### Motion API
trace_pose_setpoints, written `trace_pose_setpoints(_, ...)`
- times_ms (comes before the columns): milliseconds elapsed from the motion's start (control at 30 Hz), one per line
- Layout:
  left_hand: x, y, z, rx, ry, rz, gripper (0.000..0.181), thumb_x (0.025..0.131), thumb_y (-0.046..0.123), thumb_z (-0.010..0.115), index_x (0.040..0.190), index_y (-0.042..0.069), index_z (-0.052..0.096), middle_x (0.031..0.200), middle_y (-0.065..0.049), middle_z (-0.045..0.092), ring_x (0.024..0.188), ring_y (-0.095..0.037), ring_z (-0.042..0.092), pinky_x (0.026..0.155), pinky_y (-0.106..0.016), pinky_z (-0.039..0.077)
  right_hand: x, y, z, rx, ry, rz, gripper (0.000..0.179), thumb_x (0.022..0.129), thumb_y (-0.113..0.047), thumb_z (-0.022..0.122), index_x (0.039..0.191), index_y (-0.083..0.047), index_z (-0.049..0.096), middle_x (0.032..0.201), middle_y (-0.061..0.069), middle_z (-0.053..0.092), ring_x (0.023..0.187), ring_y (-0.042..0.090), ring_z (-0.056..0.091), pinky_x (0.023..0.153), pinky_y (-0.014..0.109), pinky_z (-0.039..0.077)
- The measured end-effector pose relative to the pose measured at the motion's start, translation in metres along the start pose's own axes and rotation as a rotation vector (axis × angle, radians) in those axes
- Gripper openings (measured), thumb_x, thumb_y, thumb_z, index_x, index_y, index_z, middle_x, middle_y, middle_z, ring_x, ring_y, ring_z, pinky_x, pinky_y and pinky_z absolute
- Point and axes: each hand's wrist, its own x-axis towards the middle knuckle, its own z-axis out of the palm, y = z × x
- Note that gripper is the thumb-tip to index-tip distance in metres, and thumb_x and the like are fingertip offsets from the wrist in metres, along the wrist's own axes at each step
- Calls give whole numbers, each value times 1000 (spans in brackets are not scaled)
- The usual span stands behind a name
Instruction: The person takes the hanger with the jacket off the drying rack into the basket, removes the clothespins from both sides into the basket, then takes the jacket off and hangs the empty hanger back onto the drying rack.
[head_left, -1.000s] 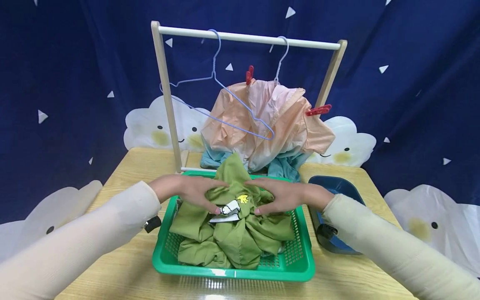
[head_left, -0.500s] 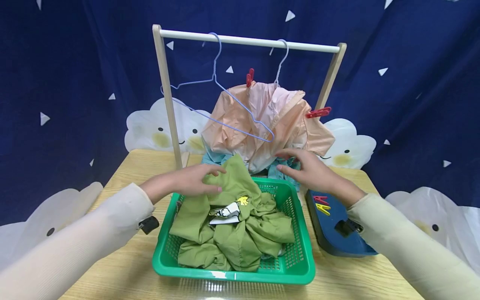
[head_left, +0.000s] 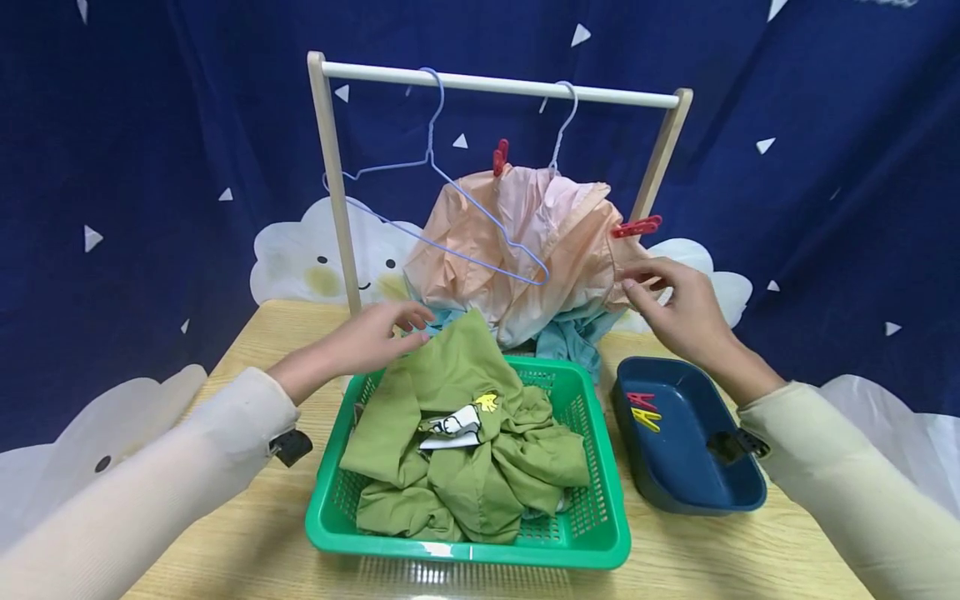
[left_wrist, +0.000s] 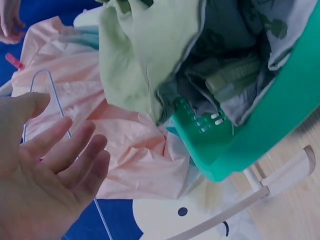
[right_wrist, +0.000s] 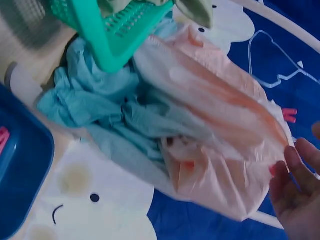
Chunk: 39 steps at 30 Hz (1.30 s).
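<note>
My left hand, its fingers loosely bent, hovers over the back left of the green basket. In the left wrist view the palm of that hand shows, holding nothing. A green garment with a white and yellow print lies bunched in the basket. My right hand is at the right edge of a peach and pink garment, fingertips right by the fabric under a red clothespin. That garment hangs from a pale hanger; its light blue part rests on the table.
A bare blue hanger hangs on the rack's white bar, in front of the peach garment. A second red clothespin grips that garment's top. On the right, a dark blue bin holds a yellow clothespin and a red one.
Both hands have left the green garment in the basket. The right hand has moved up and right to the peach garment, uncovering the blue bin; the left has drawn back to the upper left.
</note>
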Motion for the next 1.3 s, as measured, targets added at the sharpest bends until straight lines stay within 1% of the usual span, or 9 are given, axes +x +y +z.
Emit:
trace_pose_setpoints(100,2,-4,-3,-10,39,-17,36,102,21,57,133,3,62,127,-18,68,115,-34,65,93,-50,55,1,7,-8,-22,109,13,18,96,-8,63,106,2,74,97,18,74,84,-17,50,73,6,41)
trace_pose_setpoints(200,3,-9,-7,-26,73,-30,35,102,19,56,132,2,62,127,-18,68,113,-34,66,90,-49,55,3,13,-13,-62,180,61,17,95,-10,62,101,2,73,95,20,72,82,-20,47,72,3,37)
trace_pose_setpoints(400,7,-18,-16,-41,130,-41,31,103,16,55,129,1,64,126,-18,68,112,-35,66,91,-51,54,7,29,-18,-109,229,175,22,95,-15,60,96,4,70,99,21,69,81,-17,46,74,5,37)
trace_pose_setpoints(567,9,-24,-24,-60,168,-48,30,104,13,53,127,-3,63,126,-22,68,114,-38,65,94,-52,52,13,40,-20,-122,78,321,36,98,-30,58,113,1,66,115,21,66,96,16,62,72,14,39)
trace_pose_setpoints(633,9,-26,-27,-61,178,-64,31,104,14,53,128,-2,63,126,-22,68,115,-38,64,96,-53,52,16,43,-20,-107,-4,363,44,100,-36,57,123,1,61,124,24,64,107,33,62,77,24,42)
trace_pose_setpoints(700,9,-28,-31,-62,194,-79,31,104,14,52,128,-2,62,126,-23,68,116,-39,64,98,-53,51,19,44,-19,-92,-72,391,53,101,-42,55,131,1,57,130,26,61,116,40,59,81,34,43)
trace_pose_setpoints(800,7,-31,-36,-65,230,-104,31,104,16,52,128,-1,62,126,-22,67,117,-40,63,99,-54,50,23,44,-16,-74,-139,401,58,101,-44,54,135,2,53,133,28,59,119,43,57,85,40,44)
trace_pose_setpoints(1000,5,-36,-46,-62,339,-112,30,105,17,51,126,0,64,124,-22,69,114,-38,65,95,-52,50,29,42,-15,-84,-221,405,60,102,-48,51,134,2,54,131,27,59,114,40,60,78,29,45)
trace_pose_setpoints(1300,17,-43,-56,-78,599,-146,25,100,12,53,115,-2,68,109,-23,71,105,-36,66,89,-43,47,35,41,-13,-80,-261,358,59,103,-43,53,132,8,56,125,31,61,110,42,62,71,24,45)
